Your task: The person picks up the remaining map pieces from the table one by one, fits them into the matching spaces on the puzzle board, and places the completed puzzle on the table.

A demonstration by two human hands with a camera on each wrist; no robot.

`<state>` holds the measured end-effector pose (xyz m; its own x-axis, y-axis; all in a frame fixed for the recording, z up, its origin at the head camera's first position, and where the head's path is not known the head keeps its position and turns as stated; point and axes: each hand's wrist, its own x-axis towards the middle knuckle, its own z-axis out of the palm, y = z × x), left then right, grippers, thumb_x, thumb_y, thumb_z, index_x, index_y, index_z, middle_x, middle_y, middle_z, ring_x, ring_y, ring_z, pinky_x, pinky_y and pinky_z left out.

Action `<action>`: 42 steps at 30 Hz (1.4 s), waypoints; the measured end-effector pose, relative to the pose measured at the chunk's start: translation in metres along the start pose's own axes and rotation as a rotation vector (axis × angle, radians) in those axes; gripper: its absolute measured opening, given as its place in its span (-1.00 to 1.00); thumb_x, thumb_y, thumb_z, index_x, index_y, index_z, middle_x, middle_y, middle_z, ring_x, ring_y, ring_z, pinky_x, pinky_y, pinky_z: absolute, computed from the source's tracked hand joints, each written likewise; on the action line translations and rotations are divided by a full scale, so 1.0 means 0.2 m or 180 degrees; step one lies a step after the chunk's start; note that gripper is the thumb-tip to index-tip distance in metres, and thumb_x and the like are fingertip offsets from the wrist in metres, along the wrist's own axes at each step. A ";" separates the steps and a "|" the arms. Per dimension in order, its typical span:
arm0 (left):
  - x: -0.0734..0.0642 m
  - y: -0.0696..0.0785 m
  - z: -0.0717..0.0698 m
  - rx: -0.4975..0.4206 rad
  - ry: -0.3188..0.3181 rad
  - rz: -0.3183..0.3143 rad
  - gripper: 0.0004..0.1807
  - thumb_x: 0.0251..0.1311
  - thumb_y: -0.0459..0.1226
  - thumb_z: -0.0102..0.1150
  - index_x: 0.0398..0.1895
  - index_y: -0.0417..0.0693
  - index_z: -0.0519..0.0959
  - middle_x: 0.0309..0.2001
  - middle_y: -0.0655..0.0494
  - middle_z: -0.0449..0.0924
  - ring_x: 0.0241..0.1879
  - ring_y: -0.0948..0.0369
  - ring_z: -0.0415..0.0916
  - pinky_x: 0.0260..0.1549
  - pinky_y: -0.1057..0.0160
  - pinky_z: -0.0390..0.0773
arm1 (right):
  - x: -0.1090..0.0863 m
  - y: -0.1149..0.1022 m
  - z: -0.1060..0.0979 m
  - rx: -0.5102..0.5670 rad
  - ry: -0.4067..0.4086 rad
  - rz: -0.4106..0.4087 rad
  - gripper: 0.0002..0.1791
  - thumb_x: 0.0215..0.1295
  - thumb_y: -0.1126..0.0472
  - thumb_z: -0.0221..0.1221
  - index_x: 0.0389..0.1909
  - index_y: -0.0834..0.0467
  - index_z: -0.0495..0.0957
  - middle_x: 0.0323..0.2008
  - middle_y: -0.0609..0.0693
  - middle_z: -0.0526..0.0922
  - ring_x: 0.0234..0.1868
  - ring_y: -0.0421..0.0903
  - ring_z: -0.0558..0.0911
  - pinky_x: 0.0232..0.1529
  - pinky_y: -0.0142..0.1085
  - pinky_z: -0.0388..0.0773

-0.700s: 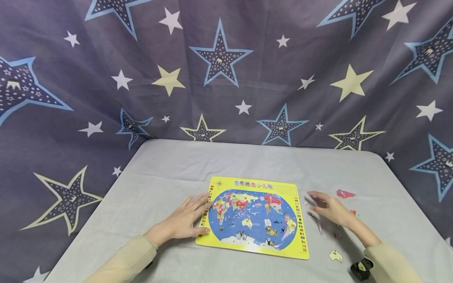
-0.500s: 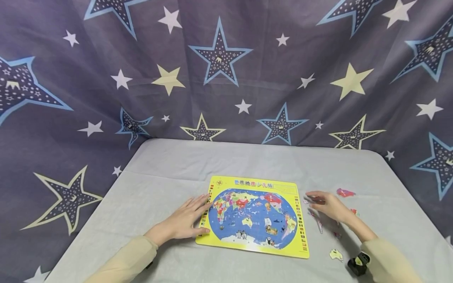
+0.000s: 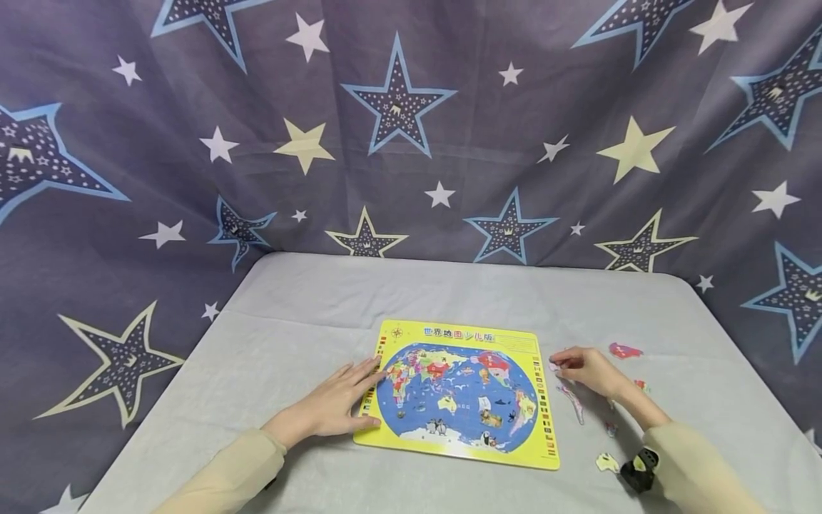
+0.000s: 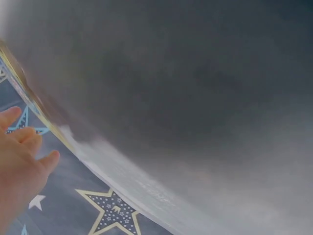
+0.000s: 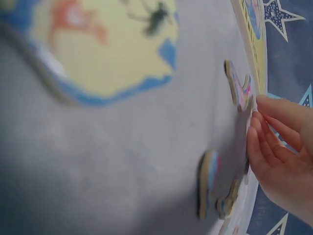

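A yellow-bordered world map puzzle board [image 3: 449, 457] lies flat on the table. My left hand [image 3: 330, 403] rests on the board's left edge, fingers extended; the same hand [image 4: 22, 166] appears at the far left of the left wrist view. To the right of the board, my right hand [image 3: 591, 370] pinches a small pinkish puzzle piece [image 3: 554, 366] between thumb and fingertips, low over the table. In the right wrist view the right hand [image 5: 281, 139] has its fingers drawn together, and the small piece is hidden there. A long pink puzzle piece [image 3: 571, 405] lies just below it.
Several loose pieces lie right of the board: a red-purple piece [image 3: 625, 350], a partly hidden red-green piece [image 3: 641, 385], a small dark piece [image 3: 610, 429] and a pale yellow piece [image 3: 606, 462]. A star-patterned curtain [image 3: 411, 178] hangs behind the grey-covered table [image 3: 308, 300].
My right hand has moved slightly left and its thumb and fingers have closed in on the small pinkish puzzle piece. The left hand and the board stay in place.
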<state>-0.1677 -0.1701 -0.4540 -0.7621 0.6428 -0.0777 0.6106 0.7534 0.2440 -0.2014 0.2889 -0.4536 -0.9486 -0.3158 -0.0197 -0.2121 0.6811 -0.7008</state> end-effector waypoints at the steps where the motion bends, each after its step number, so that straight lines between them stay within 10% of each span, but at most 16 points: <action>1: 0.00 0.00 0.00 0.0001 -0.0011 0.0006 -0.11 0.03 0.31 -0.18 0.35 0.01 0.04 0.38 0.04 -0.15 0.34 0.14 -0.19 0.27 0.05 -0.13 | 0.00 0.01 0.00 0.0038 -0.0020 0.0030 -0.69 0.08 0.35 0.17 -0.13 0.39 0.52 -0.29 0.15 0.58 -0.34 -0.13 0.51 -0.35 -0.39 0.49; 42: 0.01 -0.02 0.04 -0.0098 -0.0134 0.0055 -0.16 0.05 0.24 -0.08 0.32 -0.03 0.12 0.36 0.02 -0.07 0.32 0.09 -0.07 0.22 0.06 0.07 | 0.03 0.00 0.02 0.0374 0.0061 0.0586 -0.82 0.14 0.24 0.15 -0.31 0.29 0.54 -0.43 0.02 0.55 -0.44 -0.14 0.41 -0.50 -0.41 0.36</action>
<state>-0.1700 -0.1712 -0.4622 -0.7414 0.6614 -0.1136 0.6162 0.7379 0.2753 -0.2063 0.2843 -0.4568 -0.9734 -0.1798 -0.1423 -0.0071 0.6441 -0.7649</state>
